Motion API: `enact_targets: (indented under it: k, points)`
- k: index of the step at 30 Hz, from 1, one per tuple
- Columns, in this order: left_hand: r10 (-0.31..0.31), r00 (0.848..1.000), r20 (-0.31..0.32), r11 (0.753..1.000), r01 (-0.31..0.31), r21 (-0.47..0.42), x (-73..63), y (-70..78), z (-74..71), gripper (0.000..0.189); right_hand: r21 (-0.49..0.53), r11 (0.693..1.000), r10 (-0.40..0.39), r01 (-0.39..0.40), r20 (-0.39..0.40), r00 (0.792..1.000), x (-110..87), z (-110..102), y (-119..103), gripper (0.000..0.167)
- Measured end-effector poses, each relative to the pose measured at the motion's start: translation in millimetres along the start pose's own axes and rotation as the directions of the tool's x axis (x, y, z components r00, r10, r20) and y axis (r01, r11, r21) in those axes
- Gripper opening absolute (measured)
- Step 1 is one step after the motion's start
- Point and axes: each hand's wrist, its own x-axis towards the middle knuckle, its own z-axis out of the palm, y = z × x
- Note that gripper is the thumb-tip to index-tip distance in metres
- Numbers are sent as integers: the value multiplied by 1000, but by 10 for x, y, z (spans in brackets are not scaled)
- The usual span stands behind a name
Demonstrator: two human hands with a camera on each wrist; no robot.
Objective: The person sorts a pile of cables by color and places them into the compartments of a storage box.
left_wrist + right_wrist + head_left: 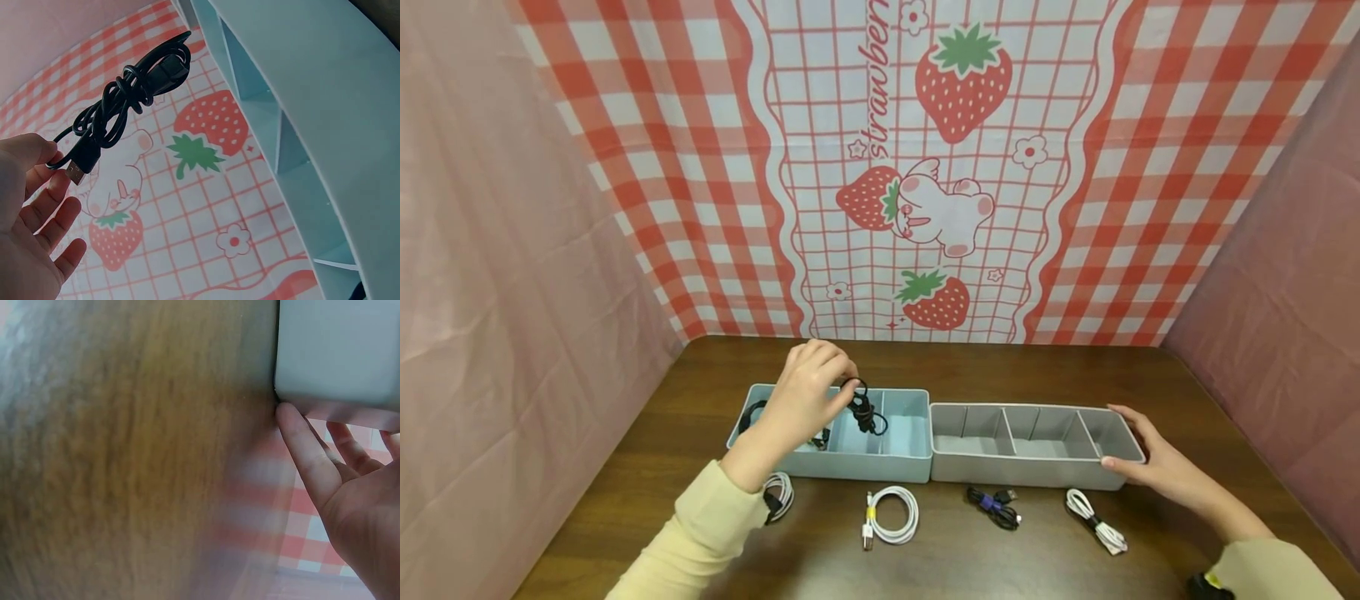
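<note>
My left hand (805, 387) holds a bundled black USB cable (862, 412) above the light blue divided box (872, 469). In the left wrist view, thumb and forefinger pinch one loop of the cable (128, 90) beside its metal USB plug, and the other fingers are spread loosely. Other black cables lie in the left compartments of the blue box, partly hidden by my forearm. At the right end of the grey divided box (1022, 473), my right hand (1165, 467) grips it, thumb on the near side and fingers behind.
In front of the boxes lie a white cable with a black tie (780, 497), a coiled white cable with a yellow tie (895, 517), a black cable with a purple tie (994, 507) and another white cable (1096, 522). A strawberry-print cloth (925, 208) hangs behind the wooden table.
</note>
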Motion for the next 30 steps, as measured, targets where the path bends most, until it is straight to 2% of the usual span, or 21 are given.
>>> enact_targets:
  k: [13, 30]
  points:
    - [-58, 997, 45, 998, 58, -6, -75, -106, 94, 8, 22, 1000, 15, -15, 3, 1000, -7, 15, 11, 80]
    - [-128, 982, 140, 992, 129, 2, -179, -215, 268, 6, 43, 998, 48, -49, 25, 999, -13, 9, -12, 81]
